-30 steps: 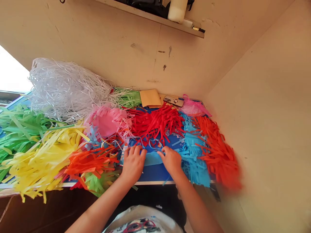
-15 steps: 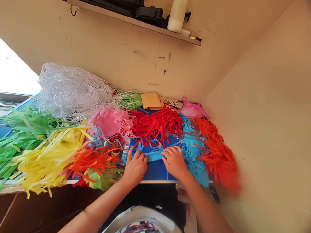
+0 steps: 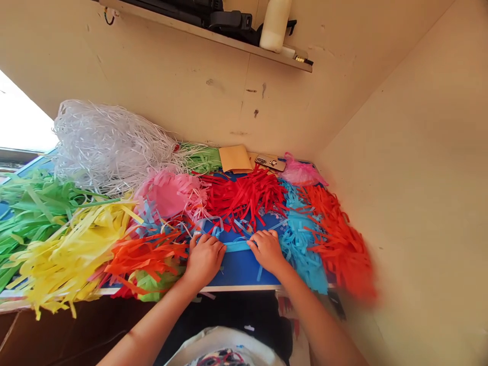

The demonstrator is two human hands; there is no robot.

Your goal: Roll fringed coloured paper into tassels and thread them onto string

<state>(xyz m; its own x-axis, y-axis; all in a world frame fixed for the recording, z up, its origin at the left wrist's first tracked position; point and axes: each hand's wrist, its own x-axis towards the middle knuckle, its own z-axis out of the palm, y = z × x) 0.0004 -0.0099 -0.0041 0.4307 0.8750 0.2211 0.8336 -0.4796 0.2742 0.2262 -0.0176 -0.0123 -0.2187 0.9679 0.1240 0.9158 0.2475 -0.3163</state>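
A light blue strip [image 3: 237, 246] with fringed ends stretches between my hands, low over the blue tabletop [image 3: 240, 272]. My left hand [image 3: 206, 255] is closed on its left end, fingers curled. At the strip's right end, my right hand [image 3: 268, 249] grips it, fingers bent. Just beyond both hands spreads a pile of red fringe [image 3: 247, 195]. Light blue fringe [image 3: 305, 254] lies beside my right hand, and orange fringe [image 3: 148, 254] is left of my left hand.
Yellow fringe [image 3: 72, 254], green fringe [image 3: 34, 213], pink fringe [image 3: 168, 193] and a white strand heap [image 3: 110, 145] fill the left. Behind lie a tan envelope [image 3: 235, 158], a phone [image 3: 270, 162] and a pink bag [image 3: 301, 172]. Red-orange fringe [image 3: 343, 244] overhangs right. A shelf [image 3: 213, 36] is above.
My left hand has moved slightly left, and its raised index finger has come down. My right hand has shifted a little left. The strip between them looks flatter and straighter.
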